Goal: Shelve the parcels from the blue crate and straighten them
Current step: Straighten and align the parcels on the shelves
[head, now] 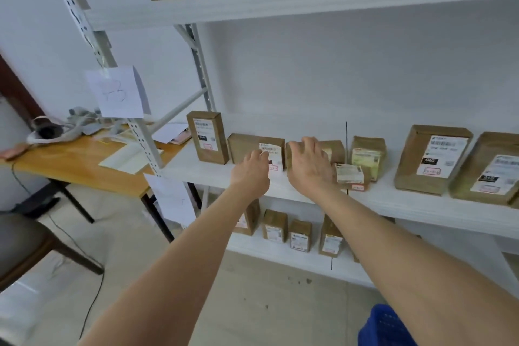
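**Straightening step, middle shelf**

Both hands were at the middle shelf [202,174] and carried nothing, so this was judged to be straightening. The left hand [250,170] touched the label of the wide brown parcel [244,147]. Its fingers were hidden, so its grip could not be told. The right hand [309,166] lay with fingers spread over the neighbouring parcel [335,150]. The next move probably called for squaring both fronts. The blue crate [384,329] stood on the floor below.
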Demonstrator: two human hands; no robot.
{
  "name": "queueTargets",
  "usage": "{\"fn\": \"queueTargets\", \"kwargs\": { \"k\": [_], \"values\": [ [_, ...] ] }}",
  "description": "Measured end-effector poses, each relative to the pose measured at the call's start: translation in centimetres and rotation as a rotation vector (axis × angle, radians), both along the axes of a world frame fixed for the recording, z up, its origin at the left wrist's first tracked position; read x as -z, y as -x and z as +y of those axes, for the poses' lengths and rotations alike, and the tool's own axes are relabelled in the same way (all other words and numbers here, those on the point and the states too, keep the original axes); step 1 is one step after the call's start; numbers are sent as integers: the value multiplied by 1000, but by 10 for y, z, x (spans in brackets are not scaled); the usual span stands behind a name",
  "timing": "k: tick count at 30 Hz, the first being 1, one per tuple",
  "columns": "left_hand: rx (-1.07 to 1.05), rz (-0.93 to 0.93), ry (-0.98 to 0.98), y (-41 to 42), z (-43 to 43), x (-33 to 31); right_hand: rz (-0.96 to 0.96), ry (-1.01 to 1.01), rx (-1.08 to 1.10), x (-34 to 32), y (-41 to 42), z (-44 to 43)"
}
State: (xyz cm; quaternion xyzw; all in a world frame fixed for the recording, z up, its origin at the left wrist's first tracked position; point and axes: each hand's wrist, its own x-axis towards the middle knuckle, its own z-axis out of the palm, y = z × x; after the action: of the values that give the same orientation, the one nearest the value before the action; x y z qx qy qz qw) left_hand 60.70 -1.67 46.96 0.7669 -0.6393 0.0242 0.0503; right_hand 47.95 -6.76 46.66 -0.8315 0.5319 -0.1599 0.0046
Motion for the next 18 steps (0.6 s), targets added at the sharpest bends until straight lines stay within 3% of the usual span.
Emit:
{"fn": "queueTargets", "kwargs": {
  "k": [11, 18],
  "values": [
    [-36, -81, -8, -143, -123, 7, 84, -156, -56, 39, -145, -122],
    [-50, -183, -22, -220, -184, -7, 170, -235, 6, 65, -194, -168]
  ]
}}
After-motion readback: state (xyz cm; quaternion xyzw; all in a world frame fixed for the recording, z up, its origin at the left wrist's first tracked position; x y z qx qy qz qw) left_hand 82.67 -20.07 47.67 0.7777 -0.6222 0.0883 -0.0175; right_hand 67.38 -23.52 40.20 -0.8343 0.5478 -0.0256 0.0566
